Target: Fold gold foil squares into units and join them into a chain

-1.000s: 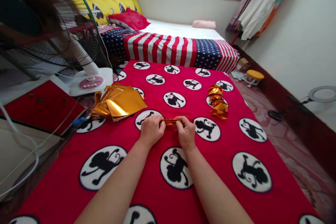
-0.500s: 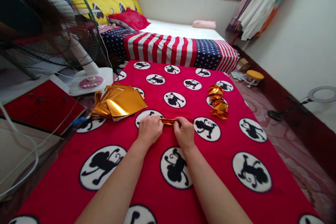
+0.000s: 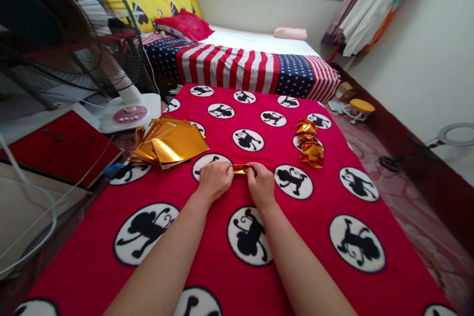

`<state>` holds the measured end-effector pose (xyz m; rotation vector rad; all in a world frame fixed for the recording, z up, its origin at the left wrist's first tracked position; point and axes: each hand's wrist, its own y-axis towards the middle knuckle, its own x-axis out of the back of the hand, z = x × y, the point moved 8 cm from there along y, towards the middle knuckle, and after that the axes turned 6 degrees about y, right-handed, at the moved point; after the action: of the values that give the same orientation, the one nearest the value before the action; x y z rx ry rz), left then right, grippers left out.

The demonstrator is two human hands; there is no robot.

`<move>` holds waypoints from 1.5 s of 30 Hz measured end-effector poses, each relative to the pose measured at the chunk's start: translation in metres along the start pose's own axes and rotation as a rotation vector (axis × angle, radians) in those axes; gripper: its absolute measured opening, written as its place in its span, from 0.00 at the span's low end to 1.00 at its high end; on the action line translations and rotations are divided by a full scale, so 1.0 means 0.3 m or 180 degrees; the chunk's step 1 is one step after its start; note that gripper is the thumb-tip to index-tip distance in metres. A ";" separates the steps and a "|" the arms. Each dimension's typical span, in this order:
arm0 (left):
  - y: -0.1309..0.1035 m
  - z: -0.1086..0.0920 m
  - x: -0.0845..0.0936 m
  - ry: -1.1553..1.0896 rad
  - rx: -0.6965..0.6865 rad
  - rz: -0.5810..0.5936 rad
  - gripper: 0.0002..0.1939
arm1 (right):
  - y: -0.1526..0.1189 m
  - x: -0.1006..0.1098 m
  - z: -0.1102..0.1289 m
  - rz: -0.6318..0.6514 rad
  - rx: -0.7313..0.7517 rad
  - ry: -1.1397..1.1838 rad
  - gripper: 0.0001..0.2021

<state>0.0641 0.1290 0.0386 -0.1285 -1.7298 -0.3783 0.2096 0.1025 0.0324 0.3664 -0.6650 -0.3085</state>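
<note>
A narrow folded strip of gold foil paper (image 3: 240,169) stretches between my two hands, just above or on the red cloth (image 3: 296,237) with monkey prints. My left hand (image 3: 216,180) pinches its left end, fingers curled. At the right end, my right hand (image 3: 261,183) is closed on it the same way. A fanned stack of flat gold sheets (image 3: 181,142) lies to the left of my left hand. Several folded gold foil pieces (image 3: 311,150) sit in a row on the cloth, to the right of my right hand.
At the left stand a running fan (image 3: 129,114) and a red-topped box (image 3: 59,143) with cables nearby. Beyond the cloth is a bed (image 3: 237,66) with a flag-patterned cover. A yellow stool (image 3: 361,105) and a ring-shaped stand (image 3: 455,135) are at the right.
The view has shifted slightly. The gold strip between my hands looks a little wider and more opened, and both hands keep their hold on its ends.
</note>
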 end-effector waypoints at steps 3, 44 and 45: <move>0.004 0.001 -0.001 -0.0032 -0.0036 -0.0059 0.19 | 0.001 -0.003 -0.009 -0.0023 0.0006 0.0048 0.13; 0.010 0.033 -0.039 -0.0931 0.0137 -0.0181 0.25 | -0.015 -0.001 0.022 0.0056 -0.0005 0.0146 0.12; 0.010 0.034 -0.038 -0.0943 0.0143 -0.0192 0.24 | -0.015 0.001 0.020 0.0048 -0.0029 0.0201 0.12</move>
<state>0.0576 0.1364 0.0265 -0.1038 -2.0370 -0.3785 0.2053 0.0971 0.0350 0.3608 -0.6040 -0.2845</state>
